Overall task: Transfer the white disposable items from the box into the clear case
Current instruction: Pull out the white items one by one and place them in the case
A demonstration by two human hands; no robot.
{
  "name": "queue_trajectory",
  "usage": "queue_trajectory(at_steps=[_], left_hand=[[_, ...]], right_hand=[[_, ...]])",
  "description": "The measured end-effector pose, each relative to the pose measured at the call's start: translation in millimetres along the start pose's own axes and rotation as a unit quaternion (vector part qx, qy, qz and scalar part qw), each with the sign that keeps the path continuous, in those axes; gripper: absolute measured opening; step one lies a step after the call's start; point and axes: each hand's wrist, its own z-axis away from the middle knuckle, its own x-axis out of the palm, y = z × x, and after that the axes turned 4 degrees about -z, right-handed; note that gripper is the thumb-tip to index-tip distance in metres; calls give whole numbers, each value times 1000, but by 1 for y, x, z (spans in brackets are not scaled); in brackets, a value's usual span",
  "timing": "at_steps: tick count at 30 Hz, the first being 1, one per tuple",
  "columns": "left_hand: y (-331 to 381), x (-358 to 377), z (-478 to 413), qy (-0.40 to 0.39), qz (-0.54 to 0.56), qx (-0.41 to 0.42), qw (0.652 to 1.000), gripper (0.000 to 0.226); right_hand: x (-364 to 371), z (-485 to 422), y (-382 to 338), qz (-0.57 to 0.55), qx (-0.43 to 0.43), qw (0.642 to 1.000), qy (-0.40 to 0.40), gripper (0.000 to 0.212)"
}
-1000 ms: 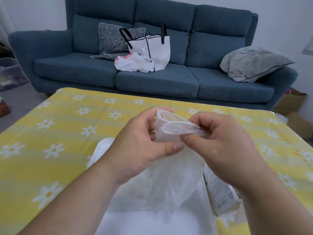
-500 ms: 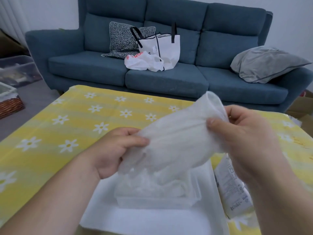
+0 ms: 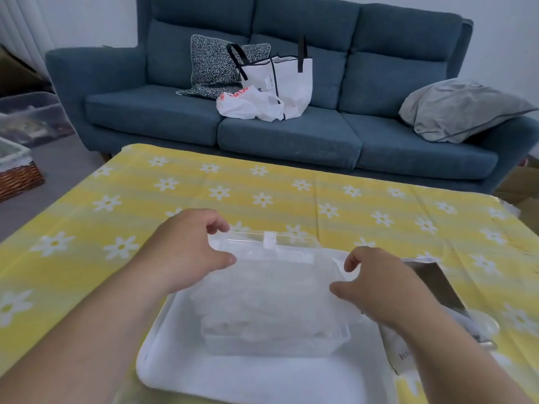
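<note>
Head view, the only one. Your left hand (image 3: 186,252) pinches the left end of the clear lid (image 3: 280,275), thumb on the near side, curled fingers over the far edge. Your right hand (image 3: 382,287) does the same at the right end, thumb and forefinger closed on the edge. That contact is blurred, so read it as likely, not certain.

The lid's long axis runs left to right between your hands. It sits tilted, far edge with the latch tab raised. The clear case (image 3: 277,342) is directly under it, on the white tray (image 3: 233,377) on the yellow flowered table (image 3: 262,185). The white disposable items (image 3: 256,316) lie crumpled inside the case, seen through the lid; I can't count them.

The box (image 3: 431,284) lies right of the tray, just beside your right hand, open end facing far. Its inside looks dark, and I can't tell if anything is left in it.

Judgement: the transfer looks near done. The next move is straight down, with both ends lowering evenly so the latch meets the case rim. If more needs fetching, your right hand is the nearer one to the box.
</note>
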Motion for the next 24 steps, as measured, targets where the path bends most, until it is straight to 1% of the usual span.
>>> queue_trajectory(at_steps=[1,3,4,6,7,9,10,12,16,19,22,24], left_hand=[[3,-5,3,-19,-34,9,999,38],[13,-9,12,-97,-82,21,992,36],[18,-6,17,-135,-100,21,986,37],[29,6,22,-177,-150,28,972,45],[32,15,23,-184,-177,35,966,52],[36,34,21,-185,-218,42,957,60],[35,44,20,-181,-230,43,955,60],[33,61,17,-180,-248,41,951,56],[29,78,13,-166,-277,41,945,47],[28,83,13,-158,-278,47,946,41],[24,86,11,-178,-246,36,952,38],[23,86,10,-197,-226,27,954,40]], right_hand=[[-3,0,0,23,-3,1000,2,22],[-6,3,-3,32,-26,999,17,15],[-5,4,-7,16,-45,999,18,11],[2,6,-16,-23,-92,995,-6,10],[9,7,-22,-24,-111,993,-27,14],[29,9,-30,24,-129,988,-75,34],[39,10,-33,57,-130,985,-97,45],[56,9,-38,96,-122,980,-126,55],[65,6,-42,100,-110,975,-165,63],[64,2,-40,53,-94,976,-189,62],[63,0,-37,26,-95,973,-211,58],[62,-1,-35,22,-99,969,-223,57]])
